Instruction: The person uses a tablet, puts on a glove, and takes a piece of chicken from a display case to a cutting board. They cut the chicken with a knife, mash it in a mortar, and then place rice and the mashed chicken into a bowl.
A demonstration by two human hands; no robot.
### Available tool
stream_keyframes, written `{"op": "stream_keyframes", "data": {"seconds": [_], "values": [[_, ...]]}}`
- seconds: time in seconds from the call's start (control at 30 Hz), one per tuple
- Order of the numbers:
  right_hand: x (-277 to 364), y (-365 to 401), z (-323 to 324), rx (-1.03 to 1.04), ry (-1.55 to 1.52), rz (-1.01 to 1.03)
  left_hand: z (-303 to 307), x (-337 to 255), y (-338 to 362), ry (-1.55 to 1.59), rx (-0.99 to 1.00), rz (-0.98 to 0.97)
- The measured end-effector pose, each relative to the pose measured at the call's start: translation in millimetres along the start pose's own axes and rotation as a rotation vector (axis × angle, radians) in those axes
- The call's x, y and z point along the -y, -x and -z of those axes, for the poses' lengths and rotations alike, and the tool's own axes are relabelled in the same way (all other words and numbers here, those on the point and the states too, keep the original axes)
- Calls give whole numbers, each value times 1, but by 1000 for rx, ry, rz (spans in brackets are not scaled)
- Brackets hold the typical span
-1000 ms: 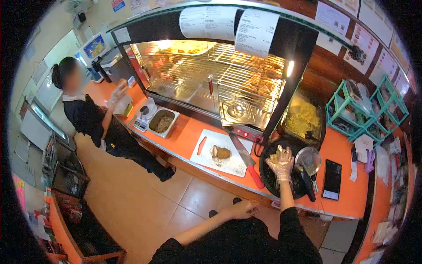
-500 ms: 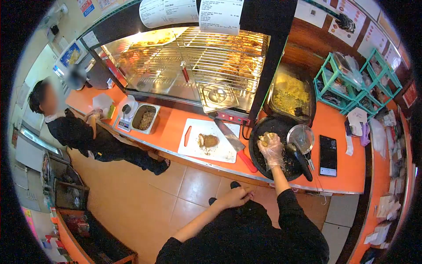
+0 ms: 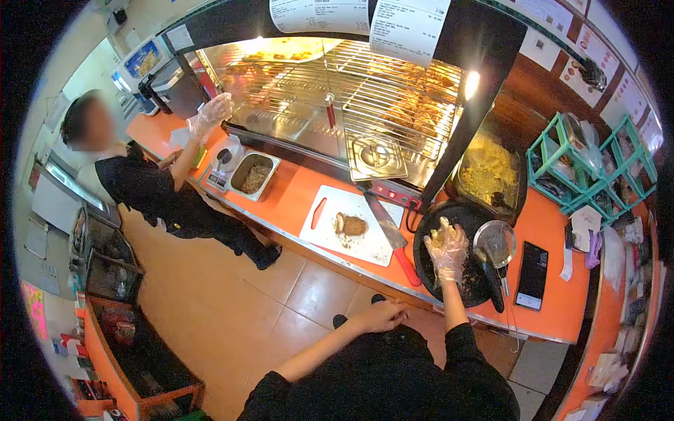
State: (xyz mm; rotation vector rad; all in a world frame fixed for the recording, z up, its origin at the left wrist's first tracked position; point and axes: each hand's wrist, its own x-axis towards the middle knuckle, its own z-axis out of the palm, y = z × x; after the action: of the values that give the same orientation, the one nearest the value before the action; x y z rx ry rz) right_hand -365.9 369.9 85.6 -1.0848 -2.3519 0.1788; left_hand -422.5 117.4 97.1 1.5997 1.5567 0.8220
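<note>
From my feed, I see an orange counter (image 3: 298, 191) running across the view with a metal trim along its front edge. Toward the left I make out a scale (image 3: 217, 178) just beside a steel tin (image 3: 269, 184). A white board (image 3: 321, 228) lies flat near the middle, and a knife (image 3: 390, 233) slants over its right side, red handle on the orange surface. Further right I have a black pan (image 3: 426, 270), with a phone (image 3: 532, 274) well apart from it. Behind them stand a tub (image 3: 521, 186), green baskets (image 3: 572, 163) and the glass cabinet (image 3: 281, 144).
</note>
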Motion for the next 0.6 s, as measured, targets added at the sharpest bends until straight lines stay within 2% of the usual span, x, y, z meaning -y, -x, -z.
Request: {"op": "stream_keyframes", "data": {"seconds": [0.07, 0.23, 0.37, 0.43, 0.47, 0.53, 0.6], "values": [[2, -1, 1, -91, -37, 98, 1, -1, 0, -5, 19, 20], [-3, -5, -3, -38, -150, 131, -2, -6, 1, 85, 33, 50], [-10, -9, -16, -13, -174, 140, -10, -3, -7, 27, 62, 57], [-7, -10, -19, -77, -166, 107, -8, -7, -9, 26, 88, 70], [-8, -9, -27, -72, -168, 110, -5, -13, -8, 36, 52, 8], [-13, -6, -47, -126, -83, -61, -4, -16, -7, 46, 15, -52], [-3, -9, -40, -121, -32, -26, -10, -13, -8, 83, 50, -65]]}}
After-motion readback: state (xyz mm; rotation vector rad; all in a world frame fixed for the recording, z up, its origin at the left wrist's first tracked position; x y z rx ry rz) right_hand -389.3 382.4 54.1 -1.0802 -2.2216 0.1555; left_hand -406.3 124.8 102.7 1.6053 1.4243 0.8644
